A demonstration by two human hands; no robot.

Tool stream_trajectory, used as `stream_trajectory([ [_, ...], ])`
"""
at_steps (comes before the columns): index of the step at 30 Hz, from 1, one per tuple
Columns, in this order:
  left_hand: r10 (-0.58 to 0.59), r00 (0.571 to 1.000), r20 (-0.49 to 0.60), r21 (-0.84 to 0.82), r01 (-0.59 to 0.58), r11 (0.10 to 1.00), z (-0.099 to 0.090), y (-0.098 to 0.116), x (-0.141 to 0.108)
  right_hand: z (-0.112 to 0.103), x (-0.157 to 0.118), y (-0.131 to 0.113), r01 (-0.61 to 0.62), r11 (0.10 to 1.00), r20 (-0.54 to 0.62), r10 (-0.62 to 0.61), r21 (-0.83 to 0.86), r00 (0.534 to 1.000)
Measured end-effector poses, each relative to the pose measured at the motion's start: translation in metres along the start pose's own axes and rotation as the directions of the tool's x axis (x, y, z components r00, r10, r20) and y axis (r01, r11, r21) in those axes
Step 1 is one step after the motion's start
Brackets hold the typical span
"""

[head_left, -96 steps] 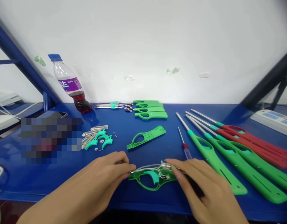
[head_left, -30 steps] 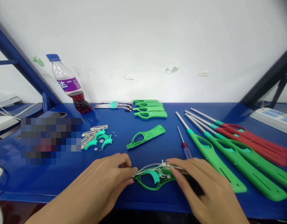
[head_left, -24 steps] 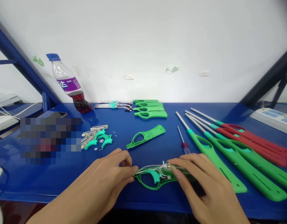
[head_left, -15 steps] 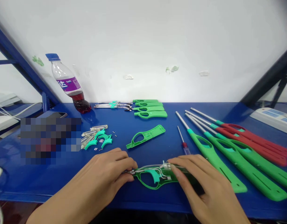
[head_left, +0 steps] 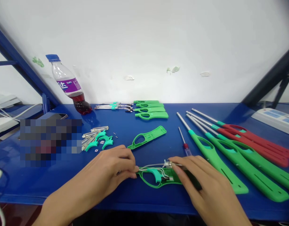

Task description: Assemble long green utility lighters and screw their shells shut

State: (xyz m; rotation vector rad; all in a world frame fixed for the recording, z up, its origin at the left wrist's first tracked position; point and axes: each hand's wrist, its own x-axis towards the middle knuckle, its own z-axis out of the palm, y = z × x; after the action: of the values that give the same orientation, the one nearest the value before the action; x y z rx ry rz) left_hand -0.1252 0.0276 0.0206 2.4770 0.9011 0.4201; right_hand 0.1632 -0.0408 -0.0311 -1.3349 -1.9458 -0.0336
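Near the front edge of the blue table lies an open green lighter shell [head_left: 152,183], with white wires and a teal trigger [head_left: 156,174] inside. My left hand [head_left: 116,166] pinches the shell's narrow left end, where the wires run in; its fingertips hide that end. Over the right part of the shell, my right hand [head_left: 201,185] grips the handle, thumb and forefinger at a clear part [head_left: 167,164] on top. Behind them lies an empty green half shell [head_left: 151,136]. A screwdriver [head_left: 186,148] with a red and clear handle rests just beyond my right hand.
Long green lighters [head_left: 217,163] and red ones [head_left: 257,141] lie at the right. Several green shells [head_left: 152,115] and metal rods [head_left: 109,107] sit at the back. Teal triggers [head_left: 108,144] and clear tubes [head_left: 88,138] are left of centre; a bottle [head_left: 69,84] stands behind.
My left hand has shifted slightly right, onto the shell's narrow end. The trigger and wires sit slightly differently in the shell. My right hand keeps nearly the same place.
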Motion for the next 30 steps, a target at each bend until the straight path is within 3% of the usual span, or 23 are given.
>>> stream_trajectory([
  [7,-0.010,1.000,-0.026,0.034,0.010,0.999,0.003,0.005,-0.001,-0.001,-0.001,0.001,0.018,1.000,0.022,-0.018,0.004,1.000],
  [13,-0.011,0.999,0.052,0.112,0.005,0.994,0.003,0.011,-0.005,0.000,-0.001,0.001,0.014,1.000,0.019,-0.014,0.003,1.000],
  [18,-0.073,0.996,0.056,0.094,0.067,0.993,0.004,0.016,-0.013,0.001,-0.002,0.001,0.005,1.000,0.026,-0.006,0.013,1.000],
  [30,-0.047,0.999,0.009,0.047,0.046,0.998,0.004,0.010,-0.007,0.000,0.000,0.001,0.000,1.000,0.017,0.000,0.017,1.000],
])
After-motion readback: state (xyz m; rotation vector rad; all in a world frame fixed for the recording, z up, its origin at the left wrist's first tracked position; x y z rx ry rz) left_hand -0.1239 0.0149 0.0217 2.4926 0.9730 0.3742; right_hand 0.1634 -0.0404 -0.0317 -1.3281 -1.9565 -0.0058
